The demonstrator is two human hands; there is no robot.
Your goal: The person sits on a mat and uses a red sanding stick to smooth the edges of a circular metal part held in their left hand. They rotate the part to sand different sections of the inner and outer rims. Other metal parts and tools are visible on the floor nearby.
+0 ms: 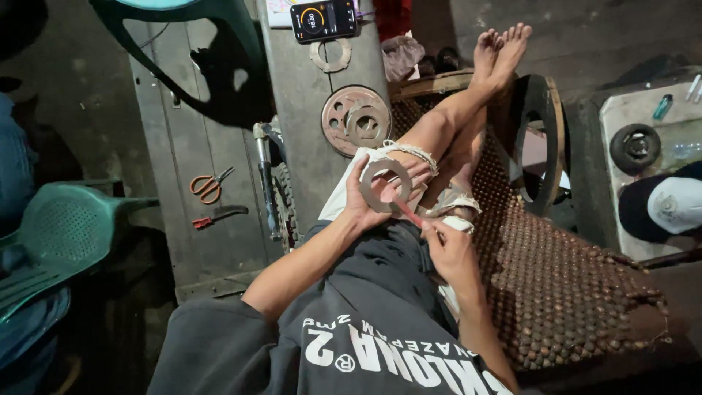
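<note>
My left hand (363, 199) holds a grey ring-shaped gasket (385, 186) flat against my lap, fingers spread around its rim. My right hand (447, 247) grips a thin red pen-like tool (411, 213) whose tip touches the ring's lower edge. I sit with bare legs stretched out and crossed over a brown beaded mat (563, 285).
A round metal plate with holes (356, 120) and another ring (330, 55) lie on a grey plank, with a phone (323, 20) beyond. Orange scissors (210, 186) and a red-handled cutter (218, 215) rest on the left. Green plastic chairs (62, 234) stand left; a small wheel (635, 147) sits right.
</note>
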